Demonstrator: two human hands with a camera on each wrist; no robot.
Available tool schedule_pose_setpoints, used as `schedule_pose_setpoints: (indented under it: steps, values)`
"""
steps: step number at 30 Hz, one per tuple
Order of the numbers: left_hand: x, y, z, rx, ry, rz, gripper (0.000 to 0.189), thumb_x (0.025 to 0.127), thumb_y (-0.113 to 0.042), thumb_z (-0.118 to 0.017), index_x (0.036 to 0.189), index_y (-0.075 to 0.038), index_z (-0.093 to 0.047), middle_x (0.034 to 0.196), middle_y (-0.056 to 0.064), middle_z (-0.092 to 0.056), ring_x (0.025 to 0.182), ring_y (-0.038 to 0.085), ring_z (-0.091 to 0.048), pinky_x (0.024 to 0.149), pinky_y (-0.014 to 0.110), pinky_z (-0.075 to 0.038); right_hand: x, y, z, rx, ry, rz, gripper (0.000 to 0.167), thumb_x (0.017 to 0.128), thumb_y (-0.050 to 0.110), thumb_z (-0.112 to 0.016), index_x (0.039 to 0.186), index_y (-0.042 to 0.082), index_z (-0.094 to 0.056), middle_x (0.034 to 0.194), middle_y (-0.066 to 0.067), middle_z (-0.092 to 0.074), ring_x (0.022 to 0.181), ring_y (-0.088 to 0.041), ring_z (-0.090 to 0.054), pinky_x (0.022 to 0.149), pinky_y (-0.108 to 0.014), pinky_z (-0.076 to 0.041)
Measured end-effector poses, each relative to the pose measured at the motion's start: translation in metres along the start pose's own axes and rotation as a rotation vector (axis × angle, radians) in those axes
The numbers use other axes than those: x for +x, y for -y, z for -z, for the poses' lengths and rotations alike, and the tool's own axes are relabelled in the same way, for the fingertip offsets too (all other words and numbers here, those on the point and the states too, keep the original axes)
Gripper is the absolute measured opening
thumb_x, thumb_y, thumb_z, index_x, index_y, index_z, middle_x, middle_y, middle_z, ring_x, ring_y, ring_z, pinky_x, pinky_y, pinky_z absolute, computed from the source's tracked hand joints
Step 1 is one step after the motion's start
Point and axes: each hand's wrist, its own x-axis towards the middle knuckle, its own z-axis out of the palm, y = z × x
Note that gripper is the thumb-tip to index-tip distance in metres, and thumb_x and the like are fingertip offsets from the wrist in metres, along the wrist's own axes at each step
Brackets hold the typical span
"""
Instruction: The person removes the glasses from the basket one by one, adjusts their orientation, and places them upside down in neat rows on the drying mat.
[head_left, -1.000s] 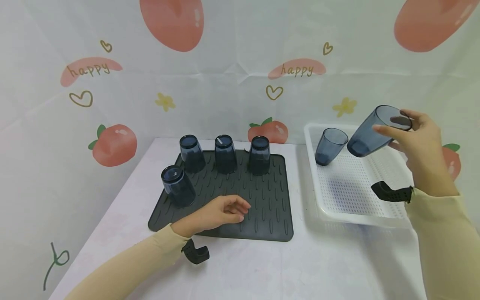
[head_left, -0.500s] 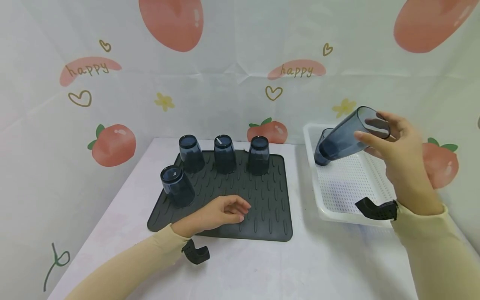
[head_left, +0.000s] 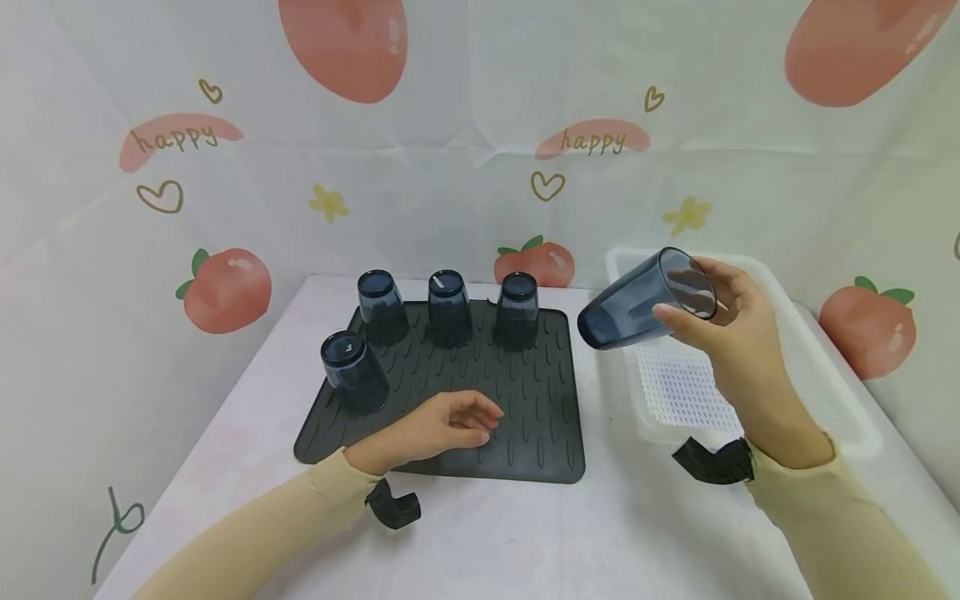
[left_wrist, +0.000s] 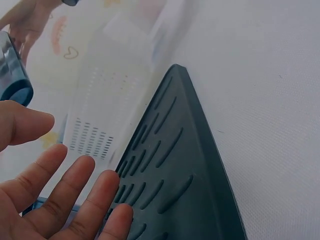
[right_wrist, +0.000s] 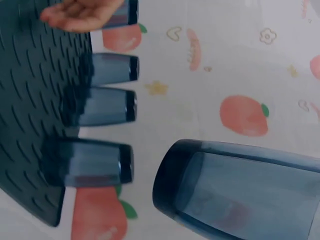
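My right hand [head_left: 742, 342] holds a blue-tinted drinking glass [head_left: 626, 310] near its rim, thumb on the near side. The glass is tilted, with its base pointing left and down, above the gap between the white basket [head_left: 798, 333] and the black ridged mat [head_left: 525, 442]. Its thick base shows large in the right wrist view. My left hand [head_left: 450, 421] hovers low over the mat's front half, fingers loosely bent, holding nothing. Upside down on the mat stand a glass [head_left: 356, 375] at the left and a back row of glasses [head_left: 450, 312].
The perforated basket stands right of the mat, partly covered by my right arm. The glass seen inside it earlier is hidden behind the held one. A white patterned cloth [head_left: 465, 200] hangs close behind the table [head_left: 570, 542].
My right hand has carried the glass left and lower, from over the basket towards the mat, tipping it further onto its side. My left hand and the glasses on the mat have stayed put.
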Motion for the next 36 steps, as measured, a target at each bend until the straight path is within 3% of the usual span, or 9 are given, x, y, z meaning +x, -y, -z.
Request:
schedule_pose_setpoints:
  steps: [5,10,14,22,25,28,32,36]
  values:
    - [0.0,-0.001,-0.001,0.003,-0.005,0.004,0.034,0.093,-0.013,-0.064,0.125,-0.004,-0.058,0.12,0.015,-0.063,0.105,0.018,-0.063,0.085,0.023,-0.052,-0.012,-0.008,-0.013,-0.01,0.032,0.013,0.054,0.082,-0.015,-0.065,0.128,0.009,-0.048,0.119,-0.001,-0.061,0.103,-0.009,-0.062,0.07,-0.017,-0.056]
    - [0.001,-0.001,-0.001,0.001,-0.006,0.003,0.034,0.093,-0.013,-0.065,0.125,-0.004,-0.058,0.12,0.013,-0.063,0.105,0.018,-0.062,0.086,0.023,-0.052,-0.022,-0.018,-0.025,-0.042,0.045,-0.041,0.056,0.084,-0.011,-0.066,0.13,0.011,-0.044,0.123,0.0,-0.055,0.112,-0.01,-0.056,0.079,-0.016,-0.054]
    - [0.001,0.0,0.0,-0.001,-0.005,-0.003,0.034,0.093,-0.013,-0.064,0.125,-0.003,-0.058,0.12,0.014,-0.062,0.104,0.018,-0.063,0.086,0.023,-0.052,-0.029,-0.026,-0.034,-0.027,0.048,-0.084,0.057,0.083,-0.011,-0.066,0.13,0.012,-0.042,0.125,-0.002,-0.05,0.112,-0.01,-0.056,0.08,-0.017,-0.054]
    - [0.001,0.0,0.001,-0.028,0.002,-0.018,0.037,0.093,-0.01,-0.064,0.127,0.002,-0.055,0.121,0.02,-0.061,0.106,0.026,-0.063,0.086,0.022,-0.052,-0.045,-0.043,-0.049,0.041,0.055,-0.08,0.061,0.078,-0.018,-0.063,0.129,0.008,-0.041,0.123,-0.004,-0.051,0.108,-0.012,-0.057,0.083,-0.017,-0.054]
    - [0.001,-0.001,0.003,-0.044,-0.001,-0.035,0.038,0.092,-0.008,-0.064,0.127,0.003,-0.054,0.121,0.022,-0.06,0.109,0.032,-0.062,0.087,0.023,-0.053,-0.052,-0.049,-0.053,0.033,0.067,-0.101,0.062,0.077,-0.018,-0.063,0.129,0.007,-0.04,0.123,-0.002,-0.051,0.108,-0.012,-0.057,0.084,-0.018,-0.054]
    - [0.003,-0.003,0.004,-0.053,-0.023,-0.035,0.04,0.09,-0.008,-0.067,0.126,0.001,-0.054,0.119,0.02,-0.061,0.109,0.031,-0.062,0.088,0.024,-0.053,-0.058,-0.055,-0.056,0.008,0.082,-0.117,0.063,0.076,-0.017,-0.064,0.129,0.007,-0.04,0.124,-0.002,-0.05,0.109,-0.011,-0.056,0.086,-0.018,-0.053]
    - [0.004,-0.008,0.005,-0.065,-0.045,-0.038,0.054,0.084,-0.006,-0.072,0.133,-0.002,-0.048,0.119,0.017,-0.06,0.108,0.024,-0.061,0.09,0.028,-0.053,-0.065,-0.063,-0.059,-0.001,0.101,-0.109,0.064,0.076,-0.017,-0.065,0.129,0.008,-0.039,0.125,-0.003,-0.049,0.112,-0.012,-0.055,0.09,-0.019,-0.052]
    - [0.006,-0.011,0.005,-0.096,-0.041,-0.096,0.073,0.081,-0.003,-0.075,0.143,-0.006,-0.037,0.136,0.015,-0.049,0.117,0.025,-0.055,0.096,0.033,-0.05,-0.071,-0.068,-0.061,0.048,0.111,-0.076,0.064,0.075,-0.019,-0.065,0.129,0.006,-0.039,0.125,-0.004,-0.05,0.114,-0.016,-0.055,0.093,-0.019,-0.05]
